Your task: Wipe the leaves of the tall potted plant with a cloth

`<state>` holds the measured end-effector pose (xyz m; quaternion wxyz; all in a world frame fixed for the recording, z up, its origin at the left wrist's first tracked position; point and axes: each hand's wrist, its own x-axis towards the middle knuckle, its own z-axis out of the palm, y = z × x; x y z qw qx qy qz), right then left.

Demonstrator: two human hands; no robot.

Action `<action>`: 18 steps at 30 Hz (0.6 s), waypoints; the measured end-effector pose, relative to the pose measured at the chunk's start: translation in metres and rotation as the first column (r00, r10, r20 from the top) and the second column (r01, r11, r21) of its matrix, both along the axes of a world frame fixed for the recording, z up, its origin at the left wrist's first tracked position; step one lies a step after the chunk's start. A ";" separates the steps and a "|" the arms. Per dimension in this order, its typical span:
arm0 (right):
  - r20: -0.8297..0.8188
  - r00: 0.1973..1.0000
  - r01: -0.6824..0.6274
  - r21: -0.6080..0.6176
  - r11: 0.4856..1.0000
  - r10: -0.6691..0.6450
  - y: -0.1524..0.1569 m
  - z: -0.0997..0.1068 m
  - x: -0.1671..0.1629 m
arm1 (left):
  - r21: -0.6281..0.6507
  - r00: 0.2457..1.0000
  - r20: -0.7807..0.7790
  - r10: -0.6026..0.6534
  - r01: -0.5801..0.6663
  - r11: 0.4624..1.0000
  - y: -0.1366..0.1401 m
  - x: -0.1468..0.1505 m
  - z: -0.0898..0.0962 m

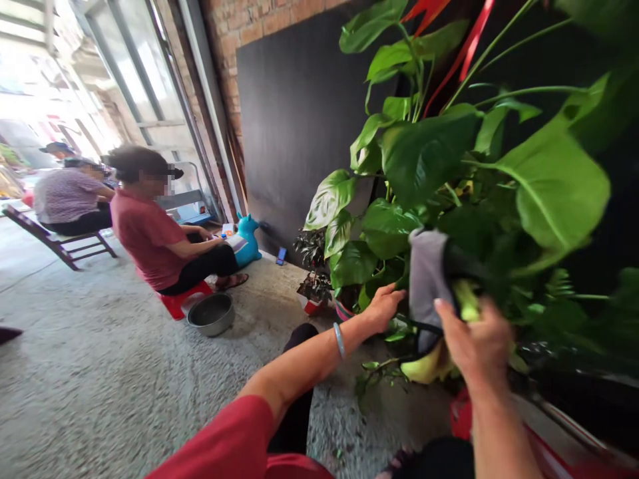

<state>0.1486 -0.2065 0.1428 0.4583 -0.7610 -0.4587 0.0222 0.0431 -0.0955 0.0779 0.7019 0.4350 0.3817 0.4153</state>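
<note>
My right hand (476, 339) grips a grey cloth piece (428, 276) with black edging and yellow-green parts, its thumb pressed on the grey side. The piece is partly blurred, and I cannot tell its exact kind. Just left of it is my left hand (385, 307), fingers pressed together by the cloth's edge; what they pinch, if anything, is hidden. A pale bracelet (339, 340) circles the left wrist. Large green leaves (432, 156) of a potted plant hang right behind and above both hands.
A person in a red shirt (144, 239) sits on a red stool (180, 303) beside a grey basin (212, 315). A blue animal-shaped toy (247, 239) and small potted plant (315, 286) stand near the dark panel (309, 120). Another person (70, 193) sits farther back.
</note>
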 end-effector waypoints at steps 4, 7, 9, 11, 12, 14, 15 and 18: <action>-0.063 0.997 -0.048 -0.155 0.987 0.039 -0.005 -0.036 0.013 | -0.103 0.993 0.080 0.089 -0.080 0.991 0.000 -0.011 -0.004; -0.135 0.983 0.113 -0.089 0.990 -0.124 -0.027 -0.041 0.033 | -0.153 0.981 0.146 0.125 -0.102 0.983 0.001 -0.023 -0.006; -0.086 0.983 0.168 0.043 0.985 -0.164 -0.025 -0.031 0.034 | -0.178 0.978 0.179 0.104 -0.072 0.981 0.002 -0.022 -0.005; -0.002 0.991 0.132 0.130 0.983 -0.133 -0.008 -0.025 0.026 | -0.174 0.977 0.204 0.066 -0.031 0.984 0.000 -0.017 -0.003; 0.018 0.995 0.093 0.119 0.988 -0.096 0.002 -0.027 0.020 | -0.152 0.976 0.211 0.048 -0.016 0.988 -0.002 -0.014 -0.003; -0.025 0.999 0.029 0.009 1.000 -0.029 0.016 -0.045 0.010 | -0.084 0.981 0.194 0.015 0.002 0.996 -0.007 -0.017 -0.005; -0.063 0.998 0.016 -0.055 0.998 -0.020 0.017 -0.061 0.009 | -0.036 0.986 0.167 0.004 0.002 0.999 -0.008 -0.022 -0.008; -0.120 0.992 0.024 -0.168 0.985 -0.045 -0.007 -0.122 0.017 | 0.162 0.991 0.055 0.120 -0.128 0.979 -0.006 -0.058 -0.021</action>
